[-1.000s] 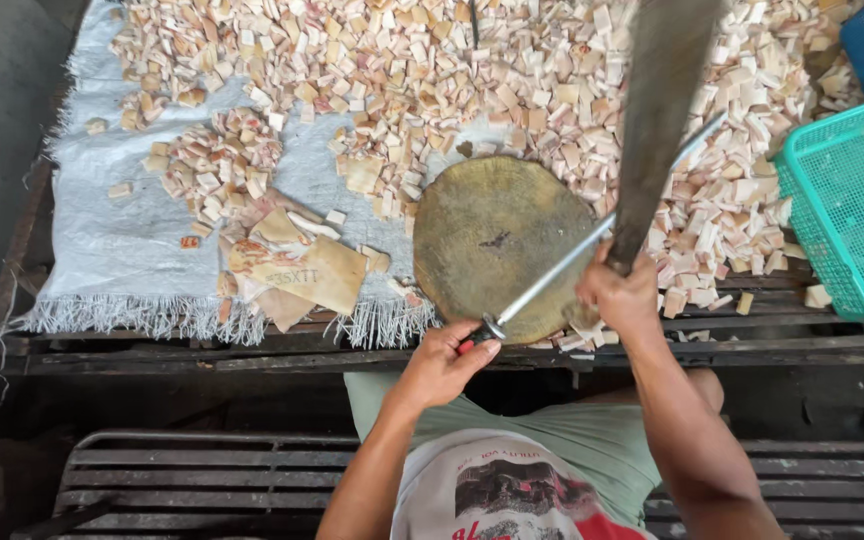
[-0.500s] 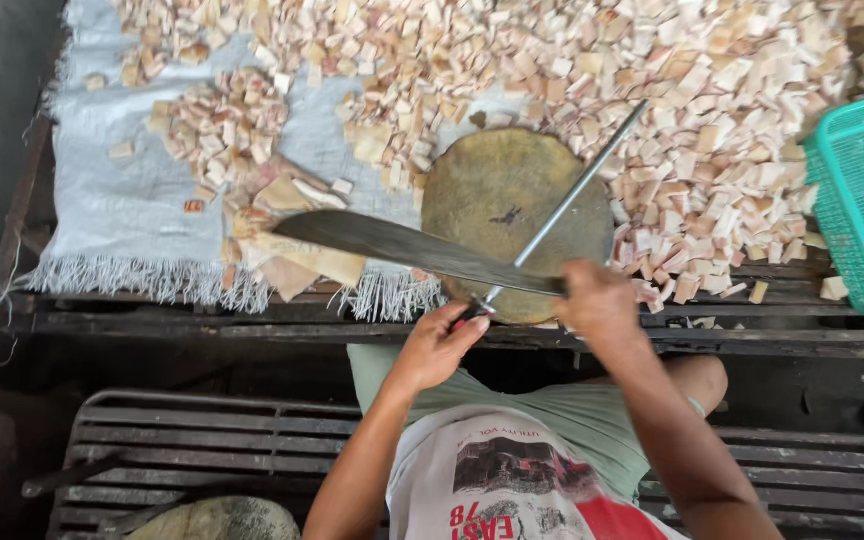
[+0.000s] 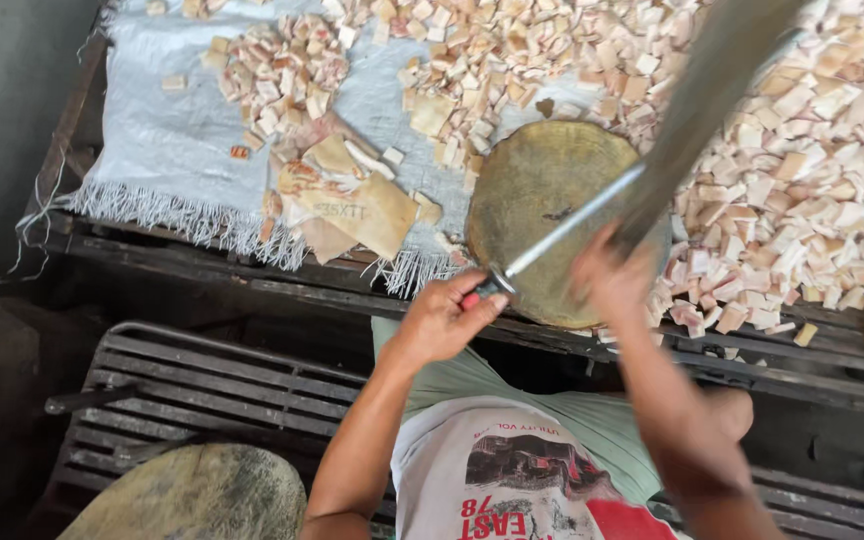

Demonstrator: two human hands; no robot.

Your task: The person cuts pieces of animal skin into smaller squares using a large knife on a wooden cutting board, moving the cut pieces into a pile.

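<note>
I'm honing: left hand [image 3: 442, 322] grips the sharpening steel [image 3: 572, 232] over the round block [image 3: 542, 190], right hand [image 3: 610, 280] grips the blurred knife [image 3: 702, 110]; next stroke needs steady angle.

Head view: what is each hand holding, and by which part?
The left hand holds a sharpening steel by its red handle end. The right hand holds a large knife by its handle, blade blurred, crossing the steel above the round chopping block.

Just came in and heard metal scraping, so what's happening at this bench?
A person is running a big knife along a sharpening steel. The left hand grips the steel's handle, and the right hand holds the blurred blade against the rod. Both are above a round wooden chopping block. Pale chopped pieces cover the grey cloth.
</note>
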